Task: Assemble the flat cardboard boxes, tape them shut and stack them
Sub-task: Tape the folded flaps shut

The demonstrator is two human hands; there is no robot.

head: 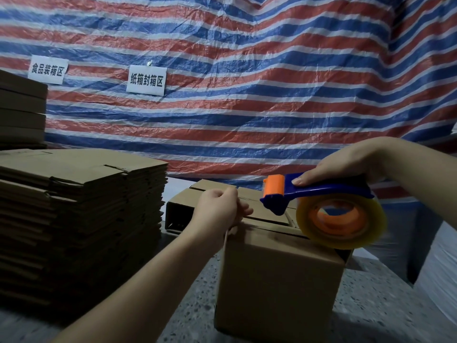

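Observation:
An assembled cardboard box (pixel 279 280) stands on the speckled floor in front of me, flaps folded down on top. My right hand (pixel 346 162) grips a blue and orange tape dispenser (pixel 319 194) with a roll of clear tape (pixel 341 219) resting on the box's top right edge. My left hand (pixel 217 206) sits at the box's top left edge with curled fingers, pinching what looks like the tape end running down the box's side. Behind stand two more assembled boxes (pixel 188 206). A tall stack of flat cardboard boxes (pixel 81 219) is at the left.
A red, white and blue striped tarp (pixel 247 95) hangs behind, with two paper signs (pixel 146 80). More flat cardboard (pixel 22 112) is piled at the far left. White wrapped material (pixel 440 268) stands at the right. The floor (pixel 371 305) is speckled grey.

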